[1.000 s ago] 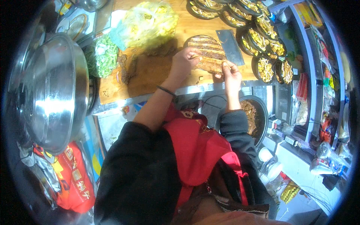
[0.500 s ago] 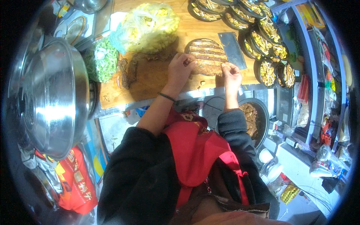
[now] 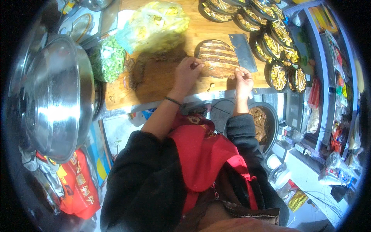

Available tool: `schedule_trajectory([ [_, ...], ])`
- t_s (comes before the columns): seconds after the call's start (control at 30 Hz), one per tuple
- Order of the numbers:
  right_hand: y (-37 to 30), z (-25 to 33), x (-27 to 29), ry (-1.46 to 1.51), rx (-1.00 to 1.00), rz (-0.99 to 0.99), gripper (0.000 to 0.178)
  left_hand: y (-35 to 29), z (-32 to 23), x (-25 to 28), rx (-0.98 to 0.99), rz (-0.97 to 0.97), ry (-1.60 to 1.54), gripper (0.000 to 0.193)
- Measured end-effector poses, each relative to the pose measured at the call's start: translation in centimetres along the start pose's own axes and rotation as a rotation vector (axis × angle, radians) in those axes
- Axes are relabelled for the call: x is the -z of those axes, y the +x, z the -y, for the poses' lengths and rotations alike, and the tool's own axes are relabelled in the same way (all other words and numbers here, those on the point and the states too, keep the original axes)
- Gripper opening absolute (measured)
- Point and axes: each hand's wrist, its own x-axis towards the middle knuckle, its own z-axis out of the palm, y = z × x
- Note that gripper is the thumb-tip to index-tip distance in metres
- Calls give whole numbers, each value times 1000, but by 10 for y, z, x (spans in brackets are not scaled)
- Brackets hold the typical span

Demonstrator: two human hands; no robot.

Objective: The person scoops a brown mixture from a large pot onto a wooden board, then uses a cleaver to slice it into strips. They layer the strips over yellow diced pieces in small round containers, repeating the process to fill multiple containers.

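Observation:
Browned strips of sliced meat (image 3: 218,56) lie side by side over a dark round bowl (image 3: 198,47) on the wooden board. At the near left edge of the meat, my left hand (image 3: 188,73) has its thumb and fingers pinched together. Opposite it, my right hand (image 3: 243,80) pinches the near right edge. Between them the nearest slice (image 3: 219,72) spans the bowl's front. Just right of the bowl lies a cleaver (image 3: 242,52), its wide grey blade flat on the board.
Several filled dark bowls (image 3: 273,44) crowd the board's right side. Bags of yellow vegetables (image 3: 158,27) and chopped greens (image 3: 110,60) sit left, near dark meat pieces (image 3: 133,75). A pot of brown food (image 3: 259,125) stands below the front edge; a large metal lid (image 3: 58,100) is far left.
The whole view has shifted slightly, so things appear a little further right. Both hands stay at the meat's near edge, pinching as before.

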Motion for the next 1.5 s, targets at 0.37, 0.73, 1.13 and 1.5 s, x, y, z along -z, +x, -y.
schedule_trajectory([
  [0.37,-22,24,3,84,-121,37,16,-28,20,-4,40,121,-164,25],
  [0.73,-22,26,2,-193,-66,169,19,-18,2,0,-391,158,318,24],
  [1.13,-15,12,4,-182,-13,136,16,-10,-6,-2,-457,122,182,24],
  [1.5,-30,55,-18,-38,143,105,18,-14,-5,-12,41,-23,-330,30],
])
